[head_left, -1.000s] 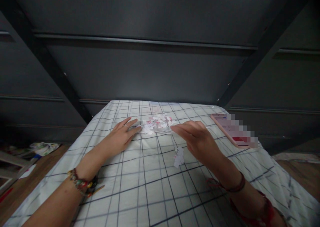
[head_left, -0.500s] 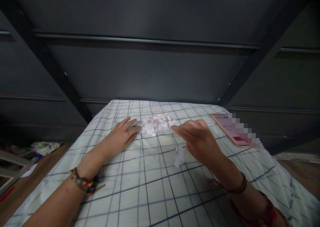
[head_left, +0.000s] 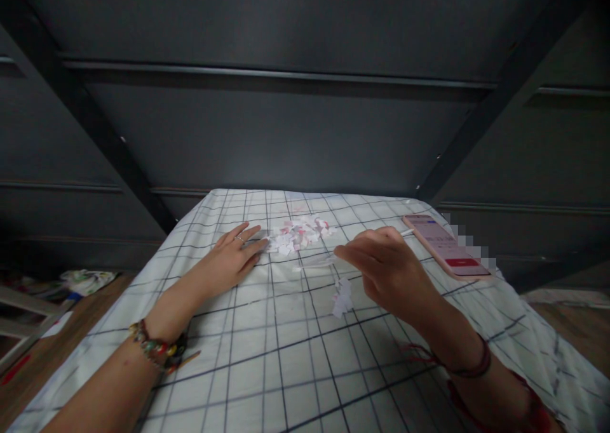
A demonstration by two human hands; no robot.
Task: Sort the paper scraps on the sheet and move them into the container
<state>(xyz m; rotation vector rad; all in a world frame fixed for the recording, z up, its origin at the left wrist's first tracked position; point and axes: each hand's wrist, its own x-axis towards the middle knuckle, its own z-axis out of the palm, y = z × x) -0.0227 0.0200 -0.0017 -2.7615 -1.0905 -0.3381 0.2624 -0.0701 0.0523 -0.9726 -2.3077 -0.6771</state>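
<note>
A loose heap of torn paper scraps (head_left: 305, 231), white with some pink, lies on the checked cloth (head_left: 257, 338). Flat on the cloth at its left edge rests my left hand (head_left: 236, 255), fingers spread, the fingertips beside the nearest scraps. My right hand (head_left: 376, 261) is closed around a translucent spoon-like tool (head_left: 315, 263). Its wider, blurred end points left, just in front of the heap, and a thin pale handle sticks out behind the knuckles. A smaller cluster of white scraps (head_left: 342, 298) sits below the right hand's fingertips.
A phone in a pink case (head_left: 445, 246), its screen lit, lies at the right side of the cloth. Dark panels (head_left: 286, 134) rise behind the far edge. At lower left, a crumpled cloth (head_left: 88, 282) and a pale frame (head_left: 28, 319) stand beyond the table.
My right hand has drawn back slightly to the right and toward me, pulling the spoon-like tool's end away from the heap. My left hand has stayed in place.
</note>
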